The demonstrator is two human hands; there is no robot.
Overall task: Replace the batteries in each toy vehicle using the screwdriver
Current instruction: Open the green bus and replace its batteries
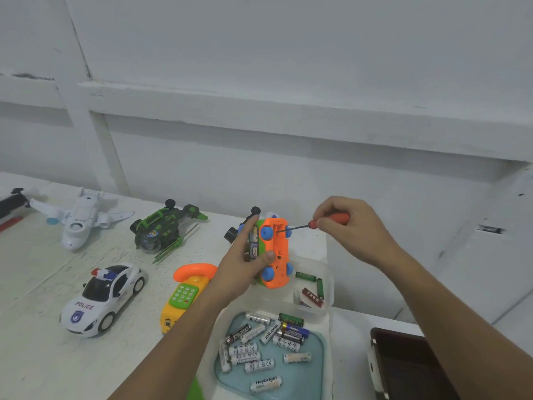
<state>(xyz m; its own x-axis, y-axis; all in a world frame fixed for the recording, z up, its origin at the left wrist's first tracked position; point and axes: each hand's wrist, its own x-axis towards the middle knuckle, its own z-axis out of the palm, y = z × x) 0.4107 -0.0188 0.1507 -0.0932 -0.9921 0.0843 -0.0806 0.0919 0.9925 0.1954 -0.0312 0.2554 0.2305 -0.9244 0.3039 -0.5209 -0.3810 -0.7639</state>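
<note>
Facing underside-out, an orange toy car (pixel 275 255) with blue wheels is gripped by the left hand (pixel 245 264) above the white counter (pixel 34 284). A red-handled screwdriver (pixel 311 224), pinched in the right hand (pixel 352 229), is set against its base. Loose batteries (pixel 259 350) are seen in a tray (pixel 315 370) below.

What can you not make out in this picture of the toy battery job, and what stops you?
Head view:
- Screw at the screwdriver tip: too small to see.
- Toy behind the orange car: mostly hidden by the car and the left hand.
- Screwdriver handle: mostly covered by the right hand.
- Dark box: cut off by the bottom edge.
- Black object: cut off by the left edge.
</note>
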